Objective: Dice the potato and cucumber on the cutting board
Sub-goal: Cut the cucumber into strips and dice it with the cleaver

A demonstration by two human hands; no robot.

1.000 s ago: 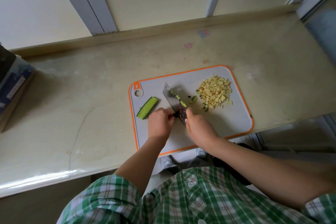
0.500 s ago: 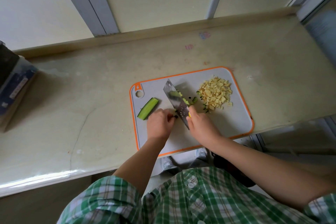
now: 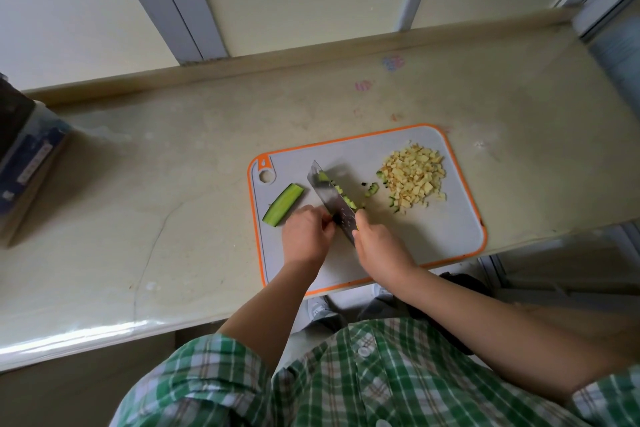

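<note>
A grey cutting board (image 3: 433, 239) with an orange rim lies on the counter. A pile of diced potato (image 3: 414, 177) sits at its far right. My right hand (image 3: 379, 246) grips the handle of a cleaver (image 3: 330, 199) whose blade lies across the board's middle, with small cucumber dice (image 3: 343, 196) along its right side. My left hand (image 3: 304, 234) has curled fingers at the blade's left side, holding down a dark cucumber bit that is mostly hidden. A long cucumber strip (image 3: 283, 204) lies over the board's left rim.
The beige counter (image 3: 156, 201) has a raised back ledge and a near edge just below the board. A blue box (image 3: 27, 166) stands at the far left. A few cucumber bits (image 3: 372, 189) lie beside the potato pile.
The cleaver blade has shifted slightly between cuts while both hands stay at the board's middle. More cucumber dice lie along the blade's right side.
</note>
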